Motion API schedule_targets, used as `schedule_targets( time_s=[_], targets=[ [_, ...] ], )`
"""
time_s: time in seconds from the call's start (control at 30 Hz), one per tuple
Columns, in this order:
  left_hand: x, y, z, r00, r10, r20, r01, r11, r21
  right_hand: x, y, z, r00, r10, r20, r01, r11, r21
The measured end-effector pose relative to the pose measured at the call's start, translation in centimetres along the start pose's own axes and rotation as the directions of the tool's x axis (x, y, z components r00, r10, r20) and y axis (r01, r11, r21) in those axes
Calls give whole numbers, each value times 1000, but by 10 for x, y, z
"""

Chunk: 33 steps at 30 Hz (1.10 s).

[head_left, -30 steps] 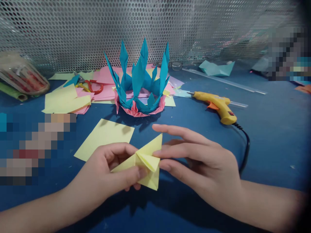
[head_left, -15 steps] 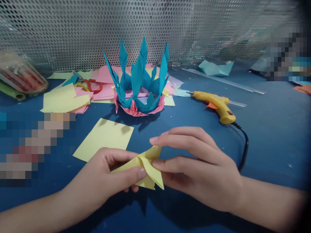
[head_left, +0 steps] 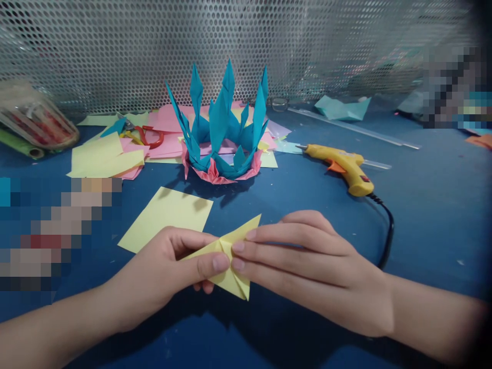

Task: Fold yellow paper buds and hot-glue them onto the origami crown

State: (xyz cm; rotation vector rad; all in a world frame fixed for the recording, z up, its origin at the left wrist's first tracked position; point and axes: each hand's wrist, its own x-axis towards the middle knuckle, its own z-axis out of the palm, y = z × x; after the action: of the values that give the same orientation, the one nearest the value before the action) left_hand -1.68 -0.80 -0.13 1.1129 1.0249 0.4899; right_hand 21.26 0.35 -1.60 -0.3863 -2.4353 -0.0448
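A folded piece of yellow origami paper (head_left: 232,284) is held above the blue table between my two hands, with pointed corners at its upper right and bottom. My left hand (head_left: 169,271) pinches its left side, thumb on top and fingers underneath. The fingers of my right hand (head_left: 319,266) lie straight and close together, their tips pressing on the right part of the paper; the right thumb is hidden. Just beyond my left hand, a flat yellow sheet (head_left: 167,212) lies on the table. Behind it stands a blue folded-paper crown-like ring (head_left: 219,123) with a pink paper base (head_left: 215,177).
A yellow glue gun (head_left: 338,161) lies at right, its black cord (head_left: 391,230) curving toward my right wrist. Red-handled scissors (head_left: 151,138) rest on coloured paper (head_left: 96,156). A clear jar (head_left: 38,118) is at left; perforated metal (head_left: 134,51) closes the back.
My right hand's fingers have come down from lifting a flap and now lie across the paper. The flap sits flatter. My left hand keeps its pinch.
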Motion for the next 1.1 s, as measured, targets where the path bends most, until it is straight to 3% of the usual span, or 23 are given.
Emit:
schedule_targets(
  time_s=[0.27, 0.37, 0.4, 0.47, 0.53, 0.57, 0.6, 0.67, 0.77, 0.97, 1.1],
  targets=[
    [-3, -4, 0, 991, 96, -97, -80, 983, 164, 4, 0, 0, 999, -36, 38, 35, 999, 21],
    [-5, -2, 3, 982, 131, -139, -97, 969, 226, 7, -2, 4, 993, 115, -39, -107, 979, 174],
    [-5, -2, 4, 977, 145, -155, -103, 963, 249, 8, -3, 6, 973, 220, -68, -197, 949, 247],
    [-6, 0, 6, 969, 177, -173, -121, 948, 296, 10, -6, 7, 885, 463, -50, -408, 822, 397],
    [-7, 1, 8, 961, 204, -189, -131, 932, 338, 14, -9, 7, 775, 622, 110, -587, 644, 490],
    [-7, 1, 9, 957, 209, -202, -128, 927, 352, 16, -10, 6, 733, 644, 220, -651, 569, 502],
    [-7, 0, 9, 953, 214, -214, -126, 924, 362, 18, -11, 6, 708, 632, 313, -689, 523, 502],
    [-6, 0, 10, 947, 220, -235, -122, 921, 369, 23, -11, 4, 709, 574, 410, -700, 507, 503],
    [-5, -1, 10, 947, 218, -235, -127, 928, 350, 28, -10, 3, 720, 532, 445, -692, 500, 521],
    [-3, 0, 7, 964, 95, -249, -30, 967, 254, 28, -7, 0, 686, 527, 502, -721, 402, 564],
    [-3, 1, 6, 974, 48, -219, -2, 978, 208, 28, -6, -2, 688, 522, 503, -722, 424, 548]
  ],
)
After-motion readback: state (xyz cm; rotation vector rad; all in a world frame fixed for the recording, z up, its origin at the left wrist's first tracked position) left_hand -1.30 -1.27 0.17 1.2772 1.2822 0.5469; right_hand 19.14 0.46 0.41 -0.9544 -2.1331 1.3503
